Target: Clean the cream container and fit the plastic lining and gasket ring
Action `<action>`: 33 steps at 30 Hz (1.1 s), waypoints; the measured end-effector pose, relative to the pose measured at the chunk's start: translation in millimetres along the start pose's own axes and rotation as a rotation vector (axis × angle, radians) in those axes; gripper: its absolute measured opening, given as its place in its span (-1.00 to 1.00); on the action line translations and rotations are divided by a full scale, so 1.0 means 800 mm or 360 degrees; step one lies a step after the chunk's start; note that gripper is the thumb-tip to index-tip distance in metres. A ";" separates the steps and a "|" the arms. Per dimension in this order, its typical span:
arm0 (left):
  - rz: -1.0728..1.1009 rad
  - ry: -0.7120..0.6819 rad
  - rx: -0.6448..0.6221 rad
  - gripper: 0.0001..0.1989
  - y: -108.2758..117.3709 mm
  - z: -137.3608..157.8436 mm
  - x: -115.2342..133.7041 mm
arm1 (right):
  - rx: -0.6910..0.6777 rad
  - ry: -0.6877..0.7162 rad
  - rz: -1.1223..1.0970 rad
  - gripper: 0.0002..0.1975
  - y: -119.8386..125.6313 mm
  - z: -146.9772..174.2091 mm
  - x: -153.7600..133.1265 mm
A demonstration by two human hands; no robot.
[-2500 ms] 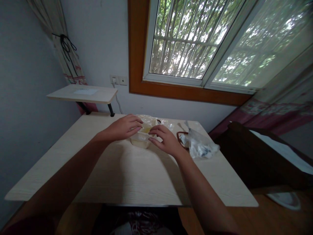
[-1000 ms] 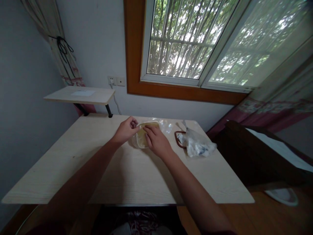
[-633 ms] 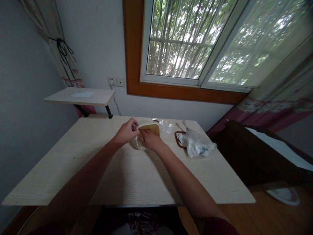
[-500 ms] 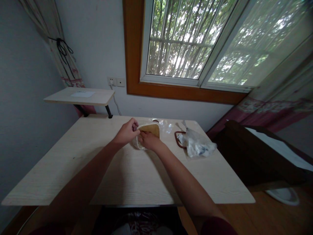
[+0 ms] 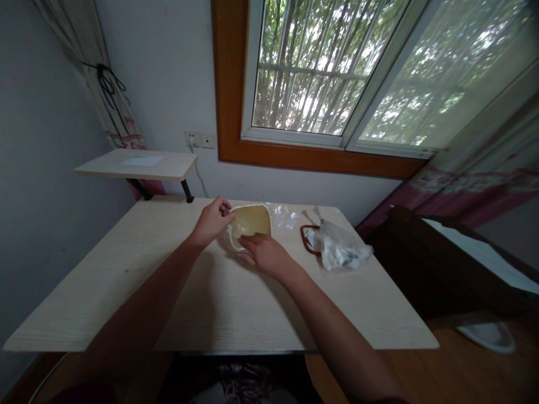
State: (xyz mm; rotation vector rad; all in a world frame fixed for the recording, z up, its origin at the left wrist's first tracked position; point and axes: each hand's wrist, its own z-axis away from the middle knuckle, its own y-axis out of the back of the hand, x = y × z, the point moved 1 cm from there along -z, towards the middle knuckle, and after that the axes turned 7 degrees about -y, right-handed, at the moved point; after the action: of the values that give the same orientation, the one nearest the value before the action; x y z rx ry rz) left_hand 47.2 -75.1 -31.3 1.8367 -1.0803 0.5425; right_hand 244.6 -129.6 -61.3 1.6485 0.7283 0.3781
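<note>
A small basket-like container point(image 5: 251, 220) with a yellowish-tan inside and a pale rim rests on the desk, its opening turned toward me. Clear plastic seems to wrap around its edge. At its left rim, my left hand point(image 5: 214, 220) pinches the edge between thumb and fingers. My right hand point(image 5: 265, 253) lies across the near rim, its fingers over the edge and the thumb lower, outside it. It covers the lower right part of the container.
A crumpled clear plastic bag point(image 5: 343, 247) and a brown loop handle point(image 5: 308, 240) lie to the right on the pale desk point(image 5: 236, 314). A raised shelf point(image 5: 138, 165) stands at the back left. Behind the desk are a wall and window.
My right hand has come out of the container and back toward me onto its near rim. The inside is more exposed, and the container sits slightly further left.
</note>
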 end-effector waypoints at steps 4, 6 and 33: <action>-0.0067 -0.0014 0.0023 -0.87 0.005 -0.002 -0.001 | 0.0186 0.0223 0.0074 -0.62 -0.007 0.012 0.018; -0.0079 -0.0027 0.0018 -0.88 0.009 -0.003 -0.002 | 0.0301 0.0223 0.0148 -0.71 -0.006 0.018 0.027; -0.0868 -0.0427 -0.1192 -0.67 -0.034 0.022 0.033 | 0.0560 0.0183 0.0297 -0.72 -0.029 0.034 0.055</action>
State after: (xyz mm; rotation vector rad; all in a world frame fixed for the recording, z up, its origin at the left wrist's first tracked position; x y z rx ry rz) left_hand 82.9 -97.0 -34.4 1.4393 -0.7443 -0.4010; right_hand 288.5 -119.7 -95.9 2.0488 0.7600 0.5020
